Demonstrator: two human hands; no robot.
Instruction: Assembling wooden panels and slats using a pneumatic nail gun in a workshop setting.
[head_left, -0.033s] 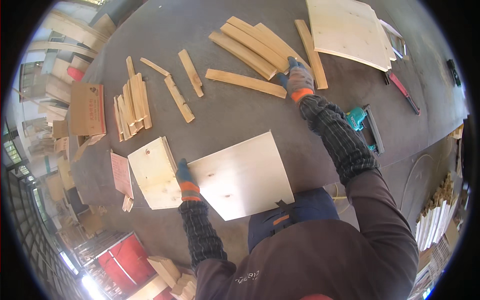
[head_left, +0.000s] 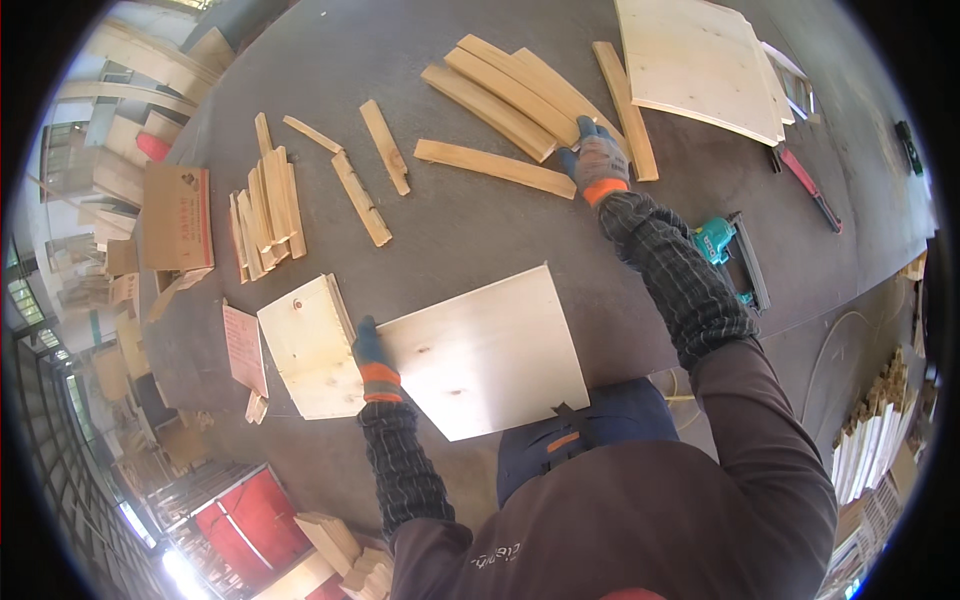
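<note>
The left hand (head_left: 374, 362), in a blue, grey and orange work glove, is at the left edge of a pale plywood panel (head_left: 490, 350), its fingers close together and pointing away from the person; whether they are closed round the edge cannot be told. The panel lies at a slant at the near side of the counter (head_left: 440, 240), its lower right corner close to the person's waist. Just left of that hand is a stack of knotty plywood panels (head_left: 310, 350), and beyond it a reddish printed sheet (head_left: 243, 348).

The right hand (head_left: 598, 165), gloved alike, reaches forward to the near ends of a fan of long wooden strips (head_left: 505, 90). It is partly open, thumb apart from the fingers; whether it has hold of a strip cannot be told. A separate strip (head_left: 495, 167) lies to the left of this hand, pointing toward it, and another strip (head_left: 625, 115) lies along the fan's right side.

Right of the right forearm lies a teal nail gun (head_left: 715, 240), with a red-handled tool (head_left: 808, 188) farther right. Larger plywood sheets (head_left: 700, 65) are stacked at the far right. Shorter strips (head_left: 268, 205) are bunched on the left, near an open cardboard box (head_left: 175, 220)
</note>
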